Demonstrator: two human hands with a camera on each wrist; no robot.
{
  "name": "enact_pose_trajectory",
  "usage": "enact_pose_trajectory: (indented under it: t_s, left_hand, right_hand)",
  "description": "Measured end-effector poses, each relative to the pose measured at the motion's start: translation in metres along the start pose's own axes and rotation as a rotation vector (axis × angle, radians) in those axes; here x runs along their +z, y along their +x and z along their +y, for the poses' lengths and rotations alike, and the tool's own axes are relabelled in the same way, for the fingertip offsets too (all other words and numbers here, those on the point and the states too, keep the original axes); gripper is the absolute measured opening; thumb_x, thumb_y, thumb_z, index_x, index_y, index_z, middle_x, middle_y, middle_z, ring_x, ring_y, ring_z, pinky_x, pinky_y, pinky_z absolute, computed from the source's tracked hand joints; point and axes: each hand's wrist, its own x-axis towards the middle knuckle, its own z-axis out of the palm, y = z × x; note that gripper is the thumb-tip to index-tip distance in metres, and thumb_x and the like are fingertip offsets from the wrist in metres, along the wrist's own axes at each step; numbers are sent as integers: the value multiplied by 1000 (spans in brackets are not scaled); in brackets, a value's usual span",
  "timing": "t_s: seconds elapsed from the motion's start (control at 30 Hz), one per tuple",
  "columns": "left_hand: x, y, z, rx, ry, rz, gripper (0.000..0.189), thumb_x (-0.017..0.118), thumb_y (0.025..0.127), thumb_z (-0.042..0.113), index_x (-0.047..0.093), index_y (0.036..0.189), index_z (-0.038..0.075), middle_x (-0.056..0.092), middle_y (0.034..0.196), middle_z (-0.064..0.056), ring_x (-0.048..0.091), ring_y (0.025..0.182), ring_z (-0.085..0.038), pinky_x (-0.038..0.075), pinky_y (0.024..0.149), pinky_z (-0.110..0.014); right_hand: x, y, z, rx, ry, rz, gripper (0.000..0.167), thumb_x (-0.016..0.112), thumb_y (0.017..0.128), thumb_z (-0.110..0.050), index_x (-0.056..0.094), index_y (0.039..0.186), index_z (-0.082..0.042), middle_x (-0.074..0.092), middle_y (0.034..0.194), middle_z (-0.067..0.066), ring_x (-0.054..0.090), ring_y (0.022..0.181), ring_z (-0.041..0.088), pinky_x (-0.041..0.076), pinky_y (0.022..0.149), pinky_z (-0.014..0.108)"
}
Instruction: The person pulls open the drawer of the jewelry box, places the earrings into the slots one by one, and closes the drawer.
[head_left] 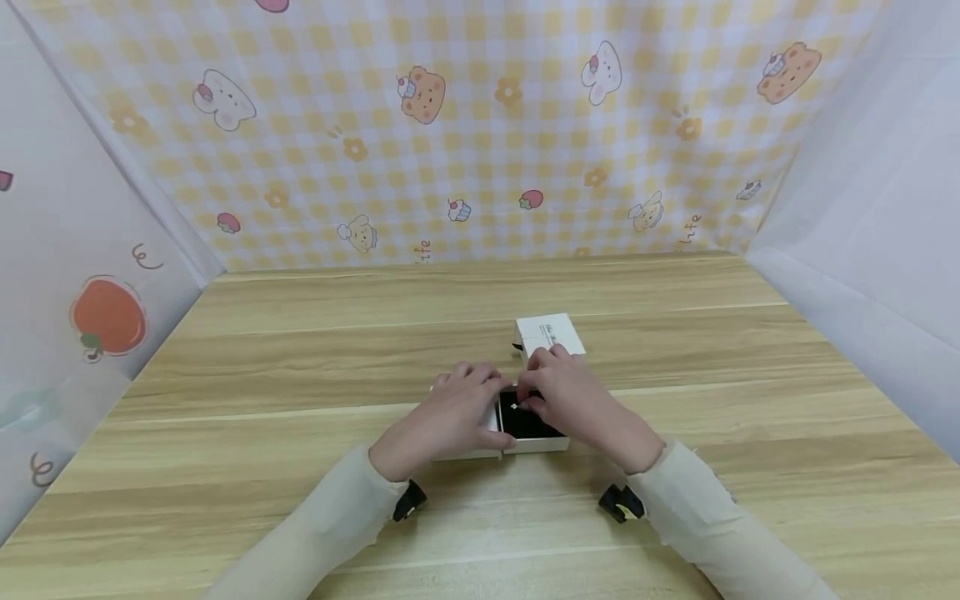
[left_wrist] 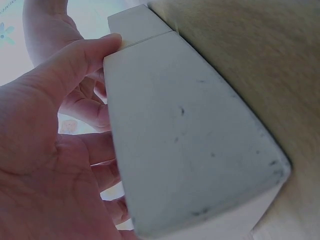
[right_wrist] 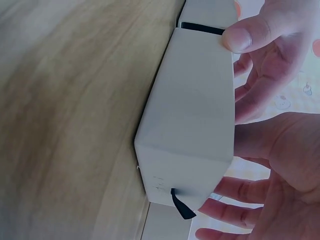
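A white drawer-style jewelry box lies on the table with its drawer (head_left: 542, 446) pulled out to the right, showing a black lining (head_left: 534, 427). My left hand (head_left: 461, 408) holds the box across its top, thumb at the front wall by the seam and fingers at the back; the left wrist view shows its white sleeve (left_wrist: 190, 125). Inside the drawer, my right hand (head_left: 573, 400) pinches at a small shiny silver jewelry piece (head_left: 514, 407) with thumb and index finger. The drawer's end carries a black ribbon tab (right_wrist: 181, 204). Its walls hide the right fingertips in the right wrist view.
Just behind the right hand stands a second white box (head_left: 553, 329) with dark lettering and a black tab on its left. The wooden table (head_left: 300, 333) meets a checkered cloth (head_left: 465, 150) at the back, with white cloth at both sides.
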Motion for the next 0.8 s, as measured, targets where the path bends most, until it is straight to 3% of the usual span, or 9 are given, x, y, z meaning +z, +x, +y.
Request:
enact_pose_trajectory:
  t_s: [0.33,0.57,0.8]
  left_hand:
    - [0,0,0,6,-2,6,69,72,76,47,53,131,11,50,129,-3,39,122,-28,32,101,-51]
    - [1,0,0,1,9,3,70,72,75,48,52,131,11,49,129,-3,39,122,-27,32,101,-50]
    - [1,0,-1,-4,1,5,70,73,75,48,52,131,12,49,129,-3,39,122,-27,32,101,-49]
  right_hand:
    - [1,0,1,-5,-6,9,8,75,77,-19,68,75,-21,58,91,-1,46,83,20,37,70,33]
    - [-10,-1,3,-4,2,13,6,75,77,-17,69,81,-16,59,93,3,48,85,23,40,73,39]
    - [-31,-3,9,34,-17,-89,11,73,79,-20,70,89,-15,61,94,5,50,83,22,43,72,36]
